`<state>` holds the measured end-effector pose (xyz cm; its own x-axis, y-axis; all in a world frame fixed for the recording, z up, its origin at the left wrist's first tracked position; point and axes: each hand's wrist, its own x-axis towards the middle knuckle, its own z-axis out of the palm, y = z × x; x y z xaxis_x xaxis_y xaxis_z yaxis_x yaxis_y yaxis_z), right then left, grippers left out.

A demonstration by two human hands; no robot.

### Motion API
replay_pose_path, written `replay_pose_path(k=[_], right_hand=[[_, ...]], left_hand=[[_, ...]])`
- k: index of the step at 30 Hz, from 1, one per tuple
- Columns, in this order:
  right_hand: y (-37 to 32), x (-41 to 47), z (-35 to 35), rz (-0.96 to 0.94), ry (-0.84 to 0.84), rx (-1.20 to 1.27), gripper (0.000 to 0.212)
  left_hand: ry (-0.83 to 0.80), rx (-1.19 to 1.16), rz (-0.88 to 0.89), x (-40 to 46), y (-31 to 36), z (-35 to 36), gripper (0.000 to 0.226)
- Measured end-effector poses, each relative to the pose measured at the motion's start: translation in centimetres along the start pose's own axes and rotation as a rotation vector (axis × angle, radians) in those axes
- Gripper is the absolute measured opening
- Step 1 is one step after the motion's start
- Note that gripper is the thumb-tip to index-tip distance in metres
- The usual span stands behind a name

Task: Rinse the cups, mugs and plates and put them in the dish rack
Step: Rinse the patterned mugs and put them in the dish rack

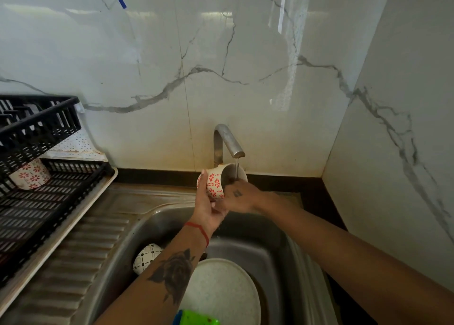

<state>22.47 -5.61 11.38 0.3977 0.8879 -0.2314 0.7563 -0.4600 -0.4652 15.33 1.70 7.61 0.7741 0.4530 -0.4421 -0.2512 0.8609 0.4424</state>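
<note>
The left hand (208,209) grips the white, red-flowered ceramic cup (216,181), mouth tilted right under the steel tap (228,143); right hand (239,197) fingers curl inside.

A single head-worn wide-angle camera looks forward and steeply down over a steel sink (275,229), close enough that both forearms fill the lower frame. It faces the marble wall (172,54) behind the tap (228,143), which stands near centre. The dish rack (36,177) cuts in at the left edge; a side wall (405,152) closes the right. Straight edges bow toward the borders.
</note>
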Motion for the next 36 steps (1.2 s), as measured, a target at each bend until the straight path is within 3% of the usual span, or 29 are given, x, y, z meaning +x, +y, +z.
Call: replay_pose_path(k=[2, 7, 8, 12, 15, 16, 18, 20, 22, 25, 26, 29, 31, 34, 36], right_hand=[[-0.5, 0.1, 0.9, 0.011, -0.016, 0.187, 0.045], [1.5, -0.7, 0.2, -0.066, 0.043, -0.379, 0.056], [1.6, -0.7, 0.0, -0.075, 0.069, -0.355, 0.056], [0.1, -0.7, 0.2, -0.095, 0.215, 0.154, 0.041], [-0.4, -0.9, 1.3, -0.136, 0.202, 0.179, 0.039], [-0.1, -1.0, 1.2, -0.136, 0.124, 0.128, 0.045], [0.7, -0.8, 0.5, -0.095, -0.033, -0.239, 0.056], [1.1, -0.3, 0.0, -0.016, -0.067, -0.516, 0.060], [0.5, 0.0, 0.5, 0.017, -0.005, -0.441, 0.057], [-0.2, -0.2, 1.6, -0.053, 0.070, -0.025, 0.051], [0.0, -0.4, 1.8, -0.098, 0.067, -0.008, 0.054], [1.7, -0.9, 1.7, -0.239, 0.147, -0.420, 0.060], [2.5, -1.0, 1.4, -0.322, 0.278, -0.507, 0.055], [1.3, -0.4, 2.3, -0.303, 0.492, -0.201, 0.039], [0.4, -0.1, 3.1, -0.213, 0.437, 0.003, 0.037]], left_hand=[[-0.003, 0.015, -0.006, 0.0, 0.3, -0.2, 0.072], [-0.053, 0.166, -0.025, 0.1, 1.0, -0.6, 0.073], [-0.073, 0.172, -0.036, 0.1, 1.1, -0.8, 0.075], [-0.130, 0.042, -0.054, 0.2, 0.1, -1.3, 0.080], [-0.086, -0.021, -0.036, 0.7, -0.1, -1.1, 0.075], [-0.061, -0.013, -0.038, 0.8, 0.0, -1.2, 0.071], [-0.033, 0.040, -0.031, 0.7, -0.2, -1.4, 0.064], [-0.014, 0.078, -0.028, 0.6, -0.4, -1.4, 0.059], [0.002, 0.051, -0.038, 0.6, -0.5, -1.3, 0.061], [0.013, 0.051, -0.054, 0.9, -0.1, -1.4, 0.067], [0.023, 0.078, -0.052, 0.9, 0.2, -1.5, 0.067], [0.029, 0.147, -0.059, 0.7, 1.2, -1.7, 0.066], [0.017, 0.150, -0.046, 0.6, 1.4, -1.9, 0.073], [-0.048, 0.038, -0.052, 0.7, 0.3, -2.2, 0.079], [-0.079, -0.001, -0.031, 0.7, -0.2, -1.7, 0.075]])
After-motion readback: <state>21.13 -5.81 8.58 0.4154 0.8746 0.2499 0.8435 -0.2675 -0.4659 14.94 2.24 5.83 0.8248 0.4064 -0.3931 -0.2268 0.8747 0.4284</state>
